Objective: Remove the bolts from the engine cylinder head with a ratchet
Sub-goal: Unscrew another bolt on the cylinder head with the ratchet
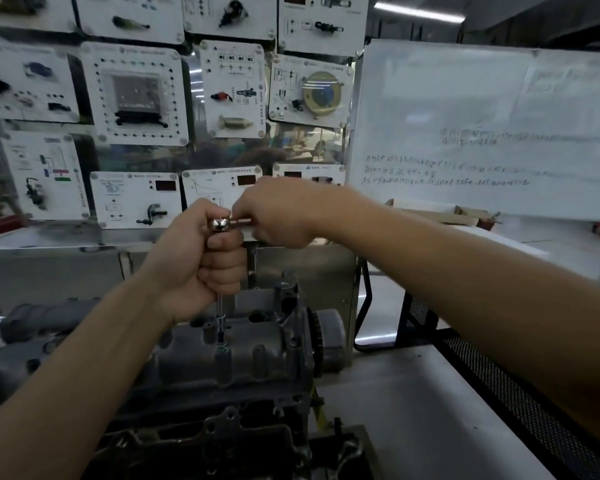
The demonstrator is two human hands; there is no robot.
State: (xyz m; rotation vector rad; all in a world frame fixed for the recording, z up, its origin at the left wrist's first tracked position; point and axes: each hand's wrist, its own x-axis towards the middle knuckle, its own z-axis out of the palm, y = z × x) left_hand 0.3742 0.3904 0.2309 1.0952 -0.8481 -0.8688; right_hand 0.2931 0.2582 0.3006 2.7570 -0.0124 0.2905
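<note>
A dark grey engine cylinder head [194, 362] sits low in the middle of the view. A chrome ratchet [220, 224] stands above it on a long extension bar [220, 315] that runs straight down to a bolt [221, 348] on the head's top. My left hand [201, 258] grips the upper part of the extension just under the ratchet's head. My right hand [278, 213] holds the ratchet's handle, which points right and is mostly hidden in the fist. The socket end is small and dark against the metal.
A toothed sprocket [317, 336] sits at the head's right end. Behind stands a wall of white display panels [136, 95] with car parts, and a whiteboard [482, 126] at the right. A grey bench top [413, 410] and a black mesh rack [499, 382] lie to the right.
</note>
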